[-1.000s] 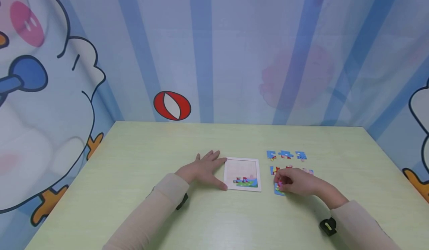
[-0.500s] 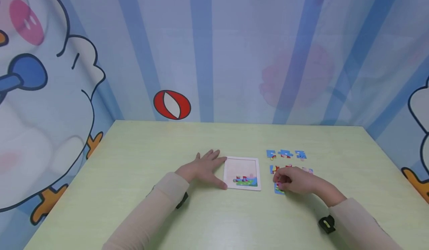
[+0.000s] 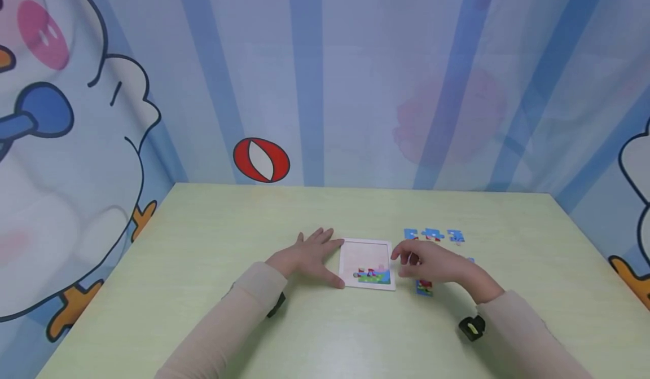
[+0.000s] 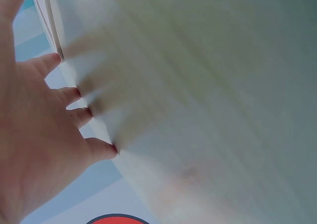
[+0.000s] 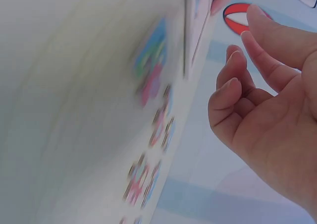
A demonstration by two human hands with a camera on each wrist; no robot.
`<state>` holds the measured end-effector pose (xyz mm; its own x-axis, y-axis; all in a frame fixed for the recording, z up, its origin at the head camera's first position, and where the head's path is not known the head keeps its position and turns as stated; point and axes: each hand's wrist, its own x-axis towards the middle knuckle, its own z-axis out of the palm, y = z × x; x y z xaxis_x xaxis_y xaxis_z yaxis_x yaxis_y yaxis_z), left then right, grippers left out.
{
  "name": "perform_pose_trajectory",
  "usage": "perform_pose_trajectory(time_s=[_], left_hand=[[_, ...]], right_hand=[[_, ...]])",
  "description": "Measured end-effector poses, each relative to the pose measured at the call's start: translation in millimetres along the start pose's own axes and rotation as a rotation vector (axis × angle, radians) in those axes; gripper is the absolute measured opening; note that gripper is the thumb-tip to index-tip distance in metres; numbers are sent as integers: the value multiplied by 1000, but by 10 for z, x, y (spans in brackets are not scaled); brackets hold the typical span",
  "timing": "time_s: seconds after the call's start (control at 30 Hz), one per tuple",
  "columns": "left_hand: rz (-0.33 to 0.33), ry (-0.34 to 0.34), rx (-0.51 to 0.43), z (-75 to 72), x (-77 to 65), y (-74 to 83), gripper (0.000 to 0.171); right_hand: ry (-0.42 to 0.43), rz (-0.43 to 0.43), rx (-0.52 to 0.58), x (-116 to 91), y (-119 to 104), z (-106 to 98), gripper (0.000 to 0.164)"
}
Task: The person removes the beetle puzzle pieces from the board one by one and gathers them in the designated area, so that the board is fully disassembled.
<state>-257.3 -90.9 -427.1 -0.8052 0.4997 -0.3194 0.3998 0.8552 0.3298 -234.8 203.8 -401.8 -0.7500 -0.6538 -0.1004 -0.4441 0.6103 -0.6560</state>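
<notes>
A square white puzzle frame [image 3: 363, 255] lies on the table, with a few joined pieces [image 3: 374, 276] in its lower right part. My left hand [image 3: 312, 256] rests at the frame's left side, fingers spread, thumb and index finger at its edge. My right hand [image 3: 434, 261] hovers just past the frame's right edge, fingers loosely bent. In the right wrist view, thumb and index finger [image 5: 270, 65] come close together and no piece shows between them. Below the right hand lies a puzzle piece [image 3: 424, 287] in blue, red and green.
Behind the right hand is a row of loose blue puzzle pieces [image 3: 432, 234]. The hand hides most of a second row. A pale wooden table [image 3: 244, 215] ends at a printed curtain [image 3: 355, 114] at the back.
My right hand has moved left from the loose pieces to the frame's right edge. The lower loose piece now shows more fully. My left hand has stayed in place.
</notes>
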Motion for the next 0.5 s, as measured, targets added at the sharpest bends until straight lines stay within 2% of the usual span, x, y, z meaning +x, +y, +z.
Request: perform_pose_trajectory(time_s=[0.13,0.5], left_hand=[[-2,-1,8,13,10,-12,98],[-12,-3,5,-5,1,-6,98]], right_hand=[[-17,-22,13,108,-104,41,24],[-54,33,3,415,-249,228,28]])
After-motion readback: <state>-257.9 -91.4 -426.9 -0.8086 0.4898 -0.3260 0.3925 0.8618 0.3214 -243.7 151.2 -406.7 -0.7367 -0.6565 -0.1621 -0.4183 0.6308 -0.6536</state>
